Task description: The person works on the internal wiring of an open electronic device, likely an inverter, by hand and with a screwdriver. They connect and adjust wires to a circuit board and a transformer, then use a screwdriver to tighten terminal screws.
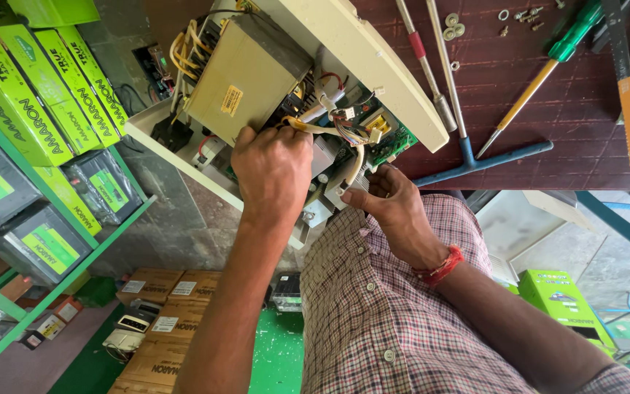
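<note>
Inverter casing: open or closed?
Open. The cream casing is off the internals: transformer, wiring and green circuit board lie exposed, both hands inside.

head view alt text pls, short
Two bare hands work inside an opened cream-cased electrical unit: the left hand grips wiring beside a boxy transformer, the right hand pinches a cable. Screwdrivers lie nearby.

Matt cream plastic casing (373, 55), dull metal transformer box (246, 76), glossy green circuit board (395, 142), woven checked cloth shirt (373, 306)
</note>
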